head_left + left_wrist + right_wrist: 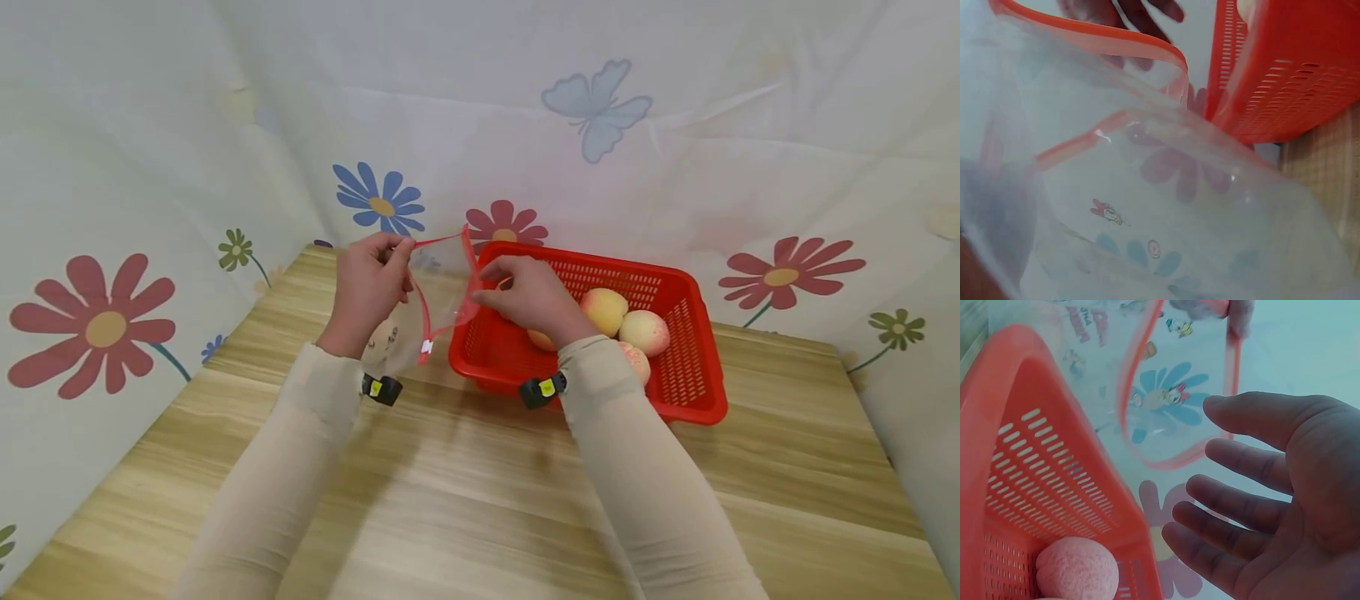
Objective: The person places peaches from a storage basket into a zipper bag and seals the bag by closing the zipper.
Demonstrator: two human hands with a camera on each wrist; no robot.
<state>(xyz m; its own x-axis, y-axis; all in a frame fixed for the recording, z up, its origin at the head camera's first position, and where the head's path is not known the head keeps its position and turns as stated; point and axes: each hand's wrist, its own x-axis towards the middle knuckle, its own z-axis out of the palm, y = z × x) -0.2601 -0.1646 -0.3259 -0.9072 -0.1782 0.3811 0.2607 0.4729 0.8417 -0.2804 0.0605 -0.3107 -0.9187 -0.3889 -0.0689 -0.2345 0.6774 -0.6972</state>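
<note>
A clear zip bag [448,287] with a red zip edge and small cartoon prints hangs with its mouth spread apart. My left hand [372,279] pinches the near-left part of that edge. On the other side of the mouth, my right hand [1266,494] has its fingers extended and apart, with nothing held in it. In the head view its fingertips are right at the bag's red edge. Below the right hand is a red plastic basket [697,333] holding several peaches [644,332]. The right wrist view shows one pinkish peach [1077,567] inside the basket.
Wood-grain table [465,517] under everything. Behind and beside it hangs a pale cloth [712,167] printed with flowers and a butterfly. The basket stands near the table's back edge, right of the bag. A small black camera [382,389] sits at each wrist.
</note>
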